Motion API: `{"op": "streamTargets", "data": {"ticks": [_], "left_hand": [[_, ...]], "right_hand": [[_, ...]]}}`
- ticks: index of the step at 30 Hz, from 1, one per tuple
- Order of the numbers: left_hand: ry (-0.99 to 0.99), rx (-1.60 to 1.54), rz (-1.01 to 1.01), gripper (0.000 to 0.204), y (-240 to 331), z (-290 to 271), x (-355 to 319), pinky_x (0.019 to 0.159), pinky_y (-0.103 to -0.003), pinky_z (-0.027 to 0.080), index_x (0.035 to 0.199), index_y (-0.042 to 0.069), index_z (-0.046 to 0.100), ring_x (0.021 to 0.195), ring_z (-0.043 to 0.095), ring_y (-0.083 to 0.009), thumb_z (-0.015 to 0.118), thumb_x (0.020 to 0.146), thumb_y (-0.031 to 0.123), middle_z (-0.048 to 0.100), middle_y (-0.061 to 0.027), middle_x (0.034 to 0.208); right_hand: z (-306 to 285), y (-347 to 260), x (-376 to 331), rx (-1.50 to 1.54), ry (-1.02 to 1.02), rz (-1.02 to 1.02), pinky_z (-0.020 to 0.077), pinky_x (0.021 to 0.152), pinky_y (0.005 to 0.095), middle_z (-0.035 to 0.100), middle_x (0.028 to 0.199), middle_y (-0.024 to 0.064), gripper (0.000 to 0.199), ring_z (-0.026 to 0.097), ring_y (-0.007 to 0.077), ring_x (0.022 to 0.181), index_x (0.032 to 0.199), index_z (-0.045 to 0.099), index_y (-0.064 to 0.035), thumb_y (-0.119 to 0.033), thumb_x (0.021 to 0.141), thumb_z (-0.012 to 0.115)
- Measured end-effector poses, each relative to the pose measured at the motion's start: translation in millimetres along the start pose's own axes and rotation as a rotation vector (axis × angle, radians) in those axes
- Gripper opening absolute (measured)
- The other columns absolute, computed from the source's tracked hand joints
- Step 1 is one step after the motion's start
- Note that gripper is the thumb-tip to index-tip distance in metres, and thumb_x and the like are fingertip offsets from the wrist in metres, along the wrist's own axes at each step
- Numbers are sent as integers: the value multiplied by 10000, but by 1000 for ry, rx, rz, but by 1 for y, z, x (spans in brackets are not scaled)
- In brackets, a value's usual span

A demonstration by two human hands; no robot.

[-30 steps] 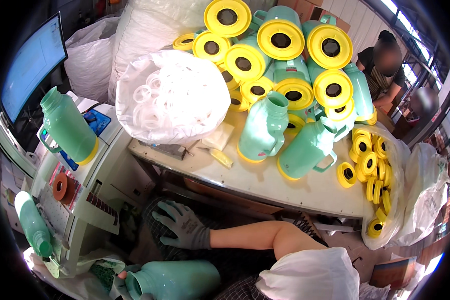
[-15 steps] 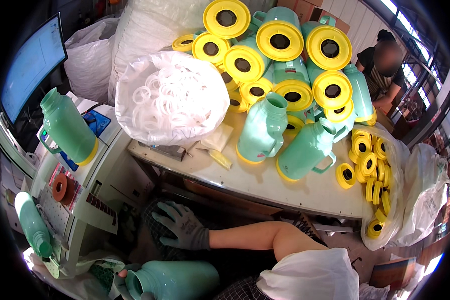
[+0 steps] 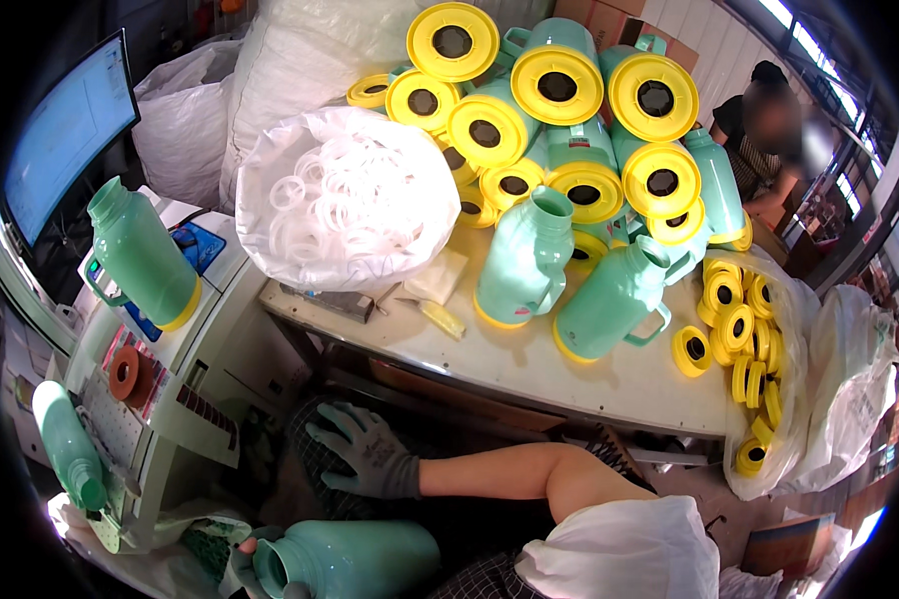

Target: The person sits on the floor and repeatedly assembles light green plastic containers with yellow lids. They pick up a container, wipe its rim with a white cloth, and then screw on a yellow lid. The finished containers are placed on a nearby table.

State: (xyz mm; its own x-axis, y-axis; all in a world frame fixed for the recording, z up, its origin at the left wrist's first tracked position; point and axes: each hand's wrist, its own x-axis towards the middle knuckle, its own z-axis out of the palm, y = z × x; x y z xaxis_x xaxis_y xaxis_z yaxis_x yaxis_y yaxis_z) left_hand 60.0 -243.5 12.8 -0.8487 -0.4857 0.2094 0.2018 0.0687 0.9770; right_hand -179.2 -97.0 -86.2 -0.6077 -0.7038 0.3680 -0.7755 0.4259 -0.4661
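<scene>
A light-green thermos jug body (image 3: 365,557) lies on its side low in the view, its open neck facing left. My left hand (image 3: 243,571) is closed around it at the neck end; only part of that gloved hand shows, with a bare fingertip. My right hand (image 3: 375,454), in a grey glove, rests on my checked trouser leg with its fingers spread, holding nothing. Two green jugs stand on the table, a left one (image 3: 524,260) and a right one (image 3: 609,304), both with yellow bases and open necks.
Several jugs (image 3: 557,87) with yellow bases are stacked at the table's back. A white bag (image 3: 270,260) of clear rings sits left of them; yellow rings (image 3: 735,326) lie at the right. At left are a monitor (image 3: 70,130) and another jug (image 3: 145,260). A person (image 3: 759,150) is far right.
The view has shifted very slightly. Both my hands and the jug stay as they were.
</scene>
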Motion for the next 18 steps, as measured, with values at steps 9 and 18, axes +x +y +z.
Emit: {"op": "streamTargets", "data": {"ticks": [9, 18], "left_hand": [[-31, 96, 190, 723, -11, -4, 0, 1135, -533, 426, 1577, -39, 338, 1332, 521, -396, 647, 1011, 286, 494, -267, 1496], [28, -14, 44, 779, 5, 1, -5, 1141, -536, 415, 1580, -17, 323, 1330, 513, -395, 688, 982, 323, 501, -267, 1489]], "right_hand": [[-2, -2, 1, -5, 1, -4, 391, 1140, 627, 367, 1620, 215, 837, 399, 481, 1444, 1595, 444, -175, -534, 889, 716], [-2, -7, 2, 4, 9, -13, 392, 1142, 623, 377, 1611, 215, 830, 407, 471, 1437, 1585, 457, -173, -526, 882, 721]]}}
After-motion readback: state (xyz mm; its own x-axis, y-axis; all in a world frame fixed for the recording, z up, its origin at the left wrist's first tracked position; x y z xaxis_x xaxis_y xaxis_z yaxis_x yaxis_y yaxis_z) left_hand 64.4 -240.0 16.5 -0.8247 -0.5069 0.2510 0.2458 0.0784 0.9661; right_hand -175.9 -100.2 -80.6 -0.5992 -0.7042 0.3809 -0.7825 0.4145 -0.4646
